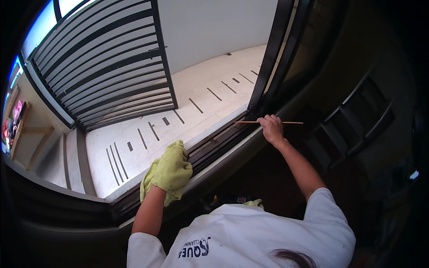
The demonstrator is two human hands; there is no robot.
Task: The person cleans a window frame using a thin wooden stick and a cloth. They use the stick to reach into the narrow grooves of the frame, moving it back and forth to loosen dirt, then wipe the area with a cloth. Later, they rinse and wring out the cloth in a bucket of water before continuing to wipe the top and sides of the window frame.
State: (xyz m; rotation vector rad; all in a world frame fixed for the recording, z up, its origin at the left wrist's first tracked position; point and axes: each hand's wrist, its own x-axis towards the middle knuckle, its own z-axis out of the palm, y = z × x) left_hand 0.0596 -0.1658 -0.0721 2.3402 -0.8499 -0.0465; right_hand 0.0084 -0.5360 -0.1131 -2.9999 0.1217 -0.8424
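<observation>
A yellow-green cloth [167,167] wraps my left hand [172,171], which rests on the dark sliding-door track [214,142] at the centre; the fingers are hidden under the cloth. Farther right along the same track, my right hand [272,129] grips a thin wooden stick [291,122] between thumb and fingers. The stick lies roughly level across the picture, with its left tip over the track near the upright door frame [268,67]. Several parallel grooves run along the track between my hands.
Beyond the track lies a pale tiled floor [197,124] with dark slots. A dark barred metal gate [117,73] stands there at the upper left. A metal ladder-like frame [348,117] is in the dark at right. A greenish cloth [254,203] shows beside my shirt.
</observation>
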